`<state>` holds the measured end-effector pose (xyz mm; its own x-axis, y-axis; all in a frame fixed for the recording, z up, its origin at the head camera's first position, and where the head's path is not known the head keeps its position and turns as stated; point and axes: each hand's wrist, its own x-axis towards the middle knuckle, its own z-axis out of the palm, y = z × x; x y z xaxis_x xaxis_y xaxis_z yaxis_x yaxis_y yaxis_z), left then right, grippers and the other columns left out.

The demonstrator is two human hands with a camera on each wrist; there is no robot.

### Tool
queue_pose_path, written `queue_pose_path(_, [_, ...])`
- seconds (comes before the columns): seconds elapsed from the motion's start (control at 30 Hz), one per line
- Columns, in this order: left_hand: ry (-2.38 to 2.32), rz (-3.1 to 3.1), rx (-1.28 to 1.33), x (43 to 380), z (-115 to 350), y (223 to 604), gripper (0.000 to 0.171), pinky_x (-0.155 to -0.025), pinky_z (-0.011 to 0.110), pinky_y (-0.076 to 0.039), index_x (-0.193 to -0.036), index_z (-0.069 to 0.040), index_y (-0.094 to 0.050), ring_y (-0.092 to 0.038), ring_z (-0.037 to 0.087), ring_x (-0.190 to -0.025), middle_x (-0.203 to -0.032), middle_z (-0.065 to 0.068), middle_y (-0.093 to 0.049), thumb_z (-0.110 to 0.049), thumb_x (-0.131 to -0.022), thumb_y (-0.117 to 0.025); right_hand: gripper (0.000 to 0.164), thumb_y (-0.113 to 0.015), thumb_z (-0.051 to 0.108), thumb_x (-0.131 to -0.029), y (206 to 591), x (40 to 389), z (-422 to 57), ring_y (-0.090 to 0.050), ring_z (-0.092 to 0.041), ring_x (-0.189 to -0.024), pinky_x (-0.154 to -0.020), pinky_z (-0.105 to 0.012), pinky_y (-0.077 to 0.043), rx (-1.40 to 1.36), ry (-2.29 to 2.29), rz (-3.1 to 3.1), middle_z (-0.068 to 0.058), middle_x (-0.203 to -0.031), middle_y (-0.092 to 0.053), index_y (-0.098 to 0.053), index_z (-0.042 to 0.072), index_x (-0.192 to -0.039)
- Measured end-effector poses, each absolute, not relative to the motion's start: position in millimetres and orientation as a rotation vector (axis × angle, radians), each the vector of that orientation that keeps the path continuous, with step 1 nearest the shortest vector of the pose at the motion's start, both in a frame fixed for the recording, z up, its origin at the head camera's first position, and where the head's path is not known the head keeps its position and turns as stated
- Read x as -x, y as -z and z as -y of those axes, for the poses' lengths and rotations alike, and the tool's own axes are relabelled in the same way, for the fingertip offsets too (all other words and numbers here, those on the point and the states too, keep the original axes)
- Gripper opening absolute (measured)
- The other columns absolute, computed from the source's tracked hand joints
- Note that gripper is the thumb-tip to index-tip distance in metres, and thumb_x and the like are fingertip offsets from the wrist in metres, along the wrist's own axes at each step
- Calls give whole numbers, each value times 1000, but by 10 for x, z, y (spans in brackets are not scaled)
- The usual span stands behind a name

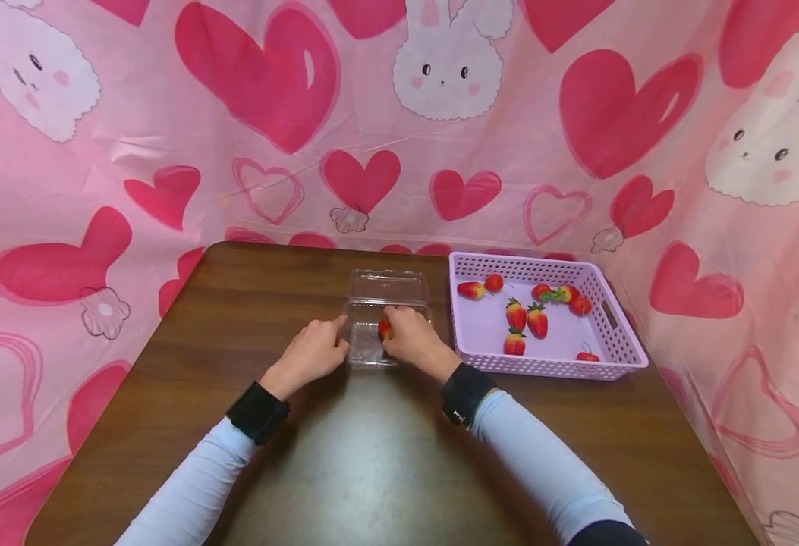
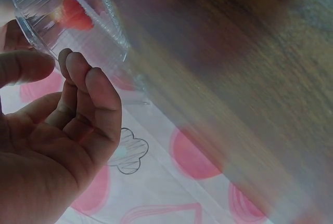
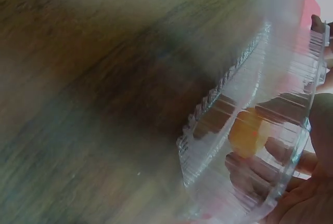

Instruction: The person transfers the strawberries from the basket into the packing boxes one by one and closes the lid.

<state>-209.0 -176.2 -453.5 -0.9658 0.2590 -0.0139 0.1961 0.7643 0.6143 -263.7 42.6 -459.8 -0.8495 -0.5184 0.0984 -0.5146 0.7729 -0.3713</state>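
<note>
A clear plastic clamshell box [image 1: 365,345] stands on the table with its lid [image 1: 387,286] folded back. My right hand [image 1: 409,334] reaches down into its base and holds a strawberry [image 1: 385,329] between the fingers. Through the box's ribbed wall the strawberry's pale yellowish end [image 3: 244,135] shows in the right wrist view. At the box's left edge, my left hand [image 1: 313,351] grips the rim with thumb and forefinger. Its other fingers [image 2: 106,99] curl in just outside the box in the left wrist view.
To the right of the box is a lilac perforated basket [image 1: 542,365] with several strawberries [image 1: 538,321] scattered inside. The brown wooden table [image 1: 385,462] extends in front of the box. Pink heart-patterned cloth [image 1: 372,114] hangs close behind the table and along both sides.
</note>
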Motion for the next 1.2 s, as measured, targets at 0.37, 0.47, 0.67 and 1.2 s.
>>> queue_pose_path(0.37, [-980,-2866,-371,2075,1768,4547,54,-46,33,-43,-151,8,-51,-45,21,-44,-59,4,-47,-10,-101,-62,30,-80,16,-90,4625,2610,-329,-64,-28,-82,-79,-42,-58,924,574,-2939,-11,-91,-65,-66,3,-113])
queue_pose_path(0.47, [-984,-2856,-369,2070,1766,4547,55,-46,32,-44,-151,8,-50,-46,21,-43,-60,4,-49,-11,-101,-62,31,-79,17,-92,4617,2595,-329,-65,-29,-83,-81,-43,-59,929,578,-2930,-12,-93,-65,-65,3,-115])
queue_pose_path(0.67, [-983,-2859,-374,2063,1770,4535,54,-46,32,-44,-151,8,-50,-46,20,-44,-60,4,-49,-11,-102,-62,38,-80,15,-89,4560,2577,-370,-64,-27,-85,-85,-42,-60,886,583,-2920,-12,-99,-66,-66,4,-122])
queue_pose_path(1.2, [-991,-2862,-370,2059,1770,4555,55,-47,32,-44,-152,7,-50,-46,21,-44,-59,3,-46,-11,-101,-62,29,-77,15,-90,4575,2552,-357,-68,-29,-84,-83,-44,-59,902,489,-2947,-10,-94,-70,-68,6,-116])
